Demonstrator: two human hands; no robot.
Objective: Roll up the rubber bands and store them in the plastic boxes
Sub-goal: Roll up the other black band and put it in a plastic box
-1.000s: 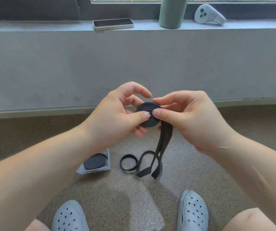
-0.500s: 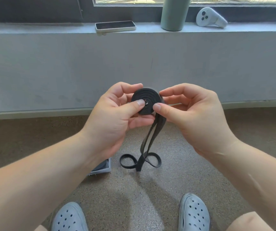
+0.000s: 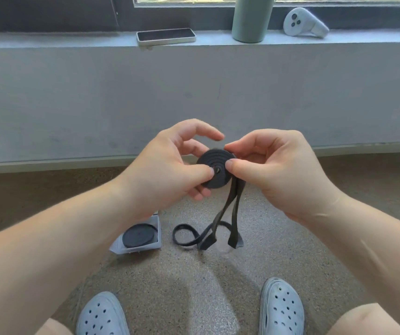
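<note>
A black rubber band is partly wound into a flat coil (image 3: 215,165), held in the air at mid-frame. My left hand (image 3: 170,165) pinches the coil from the left, thumb on its face. My right hand (image 3: 273,168) pinches it from the right, thumb near the centre. The unrolled tail of the band (image 3: 208,234) hangs down from the coil and loops on the floor. On the floor at lower left a clear plastic box (image 3: 156,228) holds another rolled black band (image 3: 139,236).
A grey low wall runs across in front, its sill carrying a phone (image 3: 166,35), a green bottle (image 3: 252,18) and a white controller (image 3: 304,22). Two pale blue clogs (image 3: 102,313) (image 3: 282,308) stand at the bottom on the speckled floor.
The coil has dropped slightly in view between my hands and the thumbs have shifted on its face. The loose tail has changed its loops on the floor. The box shows more again beside my left forearm.
</note>
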